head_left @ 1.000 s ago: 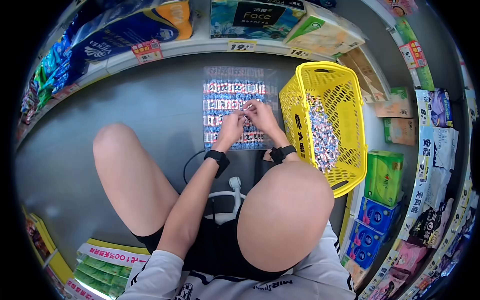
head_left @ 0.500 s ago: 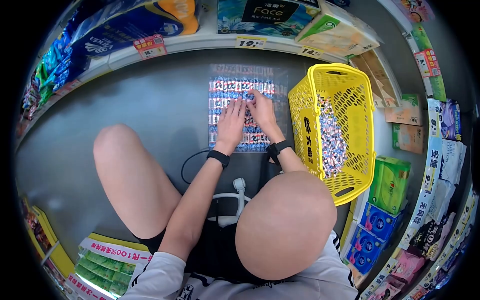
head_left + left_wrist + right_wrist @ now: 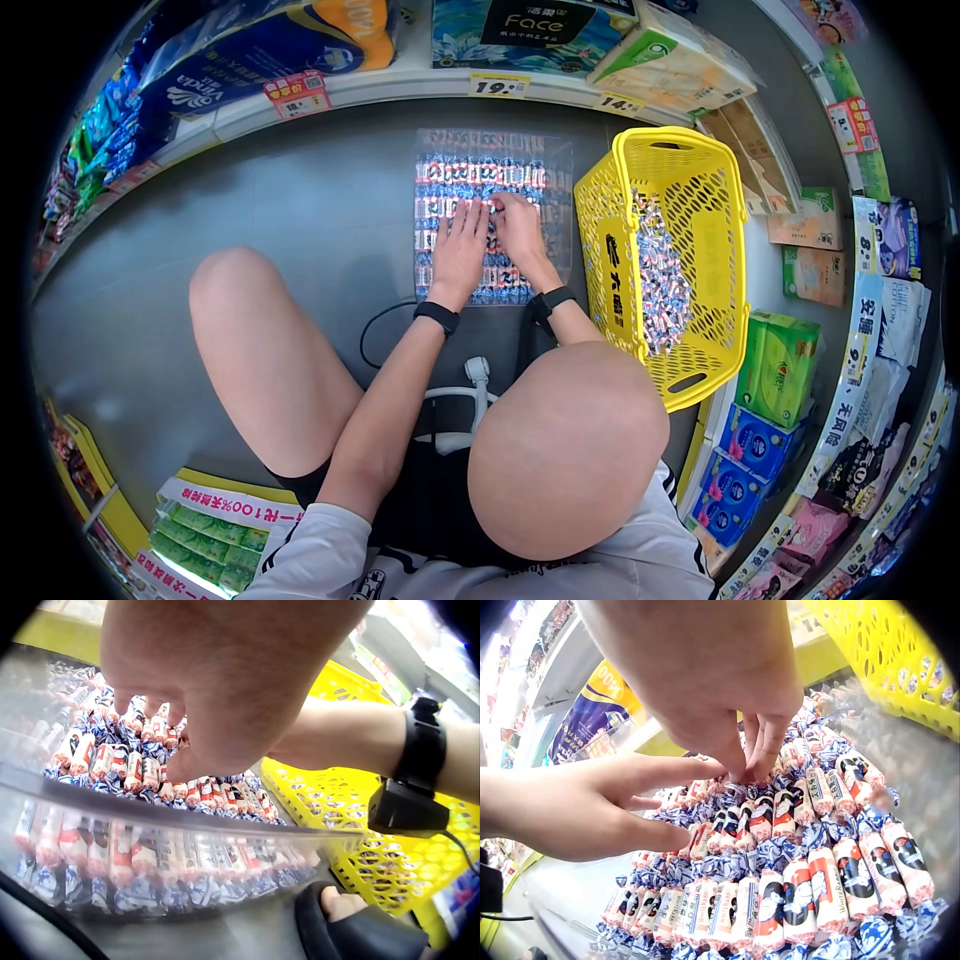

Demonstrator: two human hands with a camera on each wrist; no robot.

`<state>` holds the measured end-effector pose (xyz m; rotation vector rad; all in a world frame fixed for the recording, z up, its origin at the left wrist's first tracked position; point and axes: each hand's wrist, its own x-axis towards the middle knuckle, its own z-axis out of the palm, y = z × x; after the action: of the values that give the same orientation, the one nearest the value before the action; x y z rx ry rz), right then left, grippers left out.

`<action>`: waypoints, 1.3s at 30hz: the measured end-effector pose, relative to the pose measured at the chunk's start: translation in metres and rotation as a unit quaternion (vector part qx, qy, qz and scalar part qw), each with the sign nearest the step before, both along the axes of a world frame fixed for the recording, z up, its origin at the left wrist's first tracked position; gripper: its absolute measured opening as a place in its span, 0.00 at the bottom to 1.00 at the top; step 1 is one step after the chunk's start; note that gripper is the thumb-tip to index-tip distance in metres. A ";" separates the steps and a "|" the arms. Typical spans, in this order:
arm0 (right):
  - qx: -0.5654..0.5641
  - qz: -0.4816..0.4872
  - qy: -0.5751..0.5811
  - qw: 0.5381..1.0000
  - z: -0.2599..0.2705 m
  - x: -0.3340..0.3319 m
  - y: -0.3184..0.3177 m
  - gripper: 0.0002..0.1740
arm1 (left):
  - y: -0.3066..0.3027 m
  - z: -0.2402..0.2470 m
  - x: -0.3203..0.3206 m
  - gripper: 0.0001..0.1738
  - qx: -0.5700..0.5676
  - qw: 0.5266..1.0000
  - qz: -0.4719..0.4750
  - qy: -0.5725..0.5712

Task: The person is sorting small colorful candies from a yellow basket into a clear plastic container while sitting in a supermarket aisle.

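Wrapped White Rabbit candies [image 3: 797, 900] lie side by side in rows inside a clear plastic box [image 3: 225, 825] on the floor. My left hand [image 3: 461, 255] lies over the middle rows with its fingers straight, thumb and index finger apart in the right wrist view. Just to its right, my right hand [image 3: 520, 230] has its fingers bent down, and the fingertips pinch at a candy among the rows. That candy is mostly hidden under them. Both hands are close together, the left fingertips near the right ones.
A yellow basket [image 3: 612, 220] holding a heap of loose candies [image 3: 662, 280] stands right of the box. Shelves with tissue packs [image 3: 540, 35] curve along the back and right. My bent knees flank the space, and a white curved stand [image 3: 478, 385] sits between them.
The left hand has gone from bent fingers at the right fingertips to lying flat over the rows. The right hand reached slightly farther away, then drew back a little. The view shifted slightly.
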<state>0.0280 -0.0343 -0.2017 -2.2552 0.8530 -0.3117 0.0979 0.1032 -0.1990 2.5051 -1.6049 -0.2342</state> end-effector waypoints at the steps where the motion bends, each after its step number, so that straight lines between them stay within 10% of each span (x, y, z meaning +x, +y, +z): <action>1: 0.000 0.000 0.000 1.000 0.001 0.000 0.001 0.20 | 0.001 -0.002 -0.004 0.48 -0.007 1.000 0.008 -0.004; 39: -0.019 0.057 0.010 0.998 0.023 -0.027 0.001 0.32 | 0.001 0.018 -0.004 0.47 -0.021 1.000 -0.002 0.000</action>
<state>0.0013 -0.0329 -0.1783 -2.3348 0.7309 -0.2555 0.0938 0.1044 -0.1812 2.4716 -1.5984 -0.1979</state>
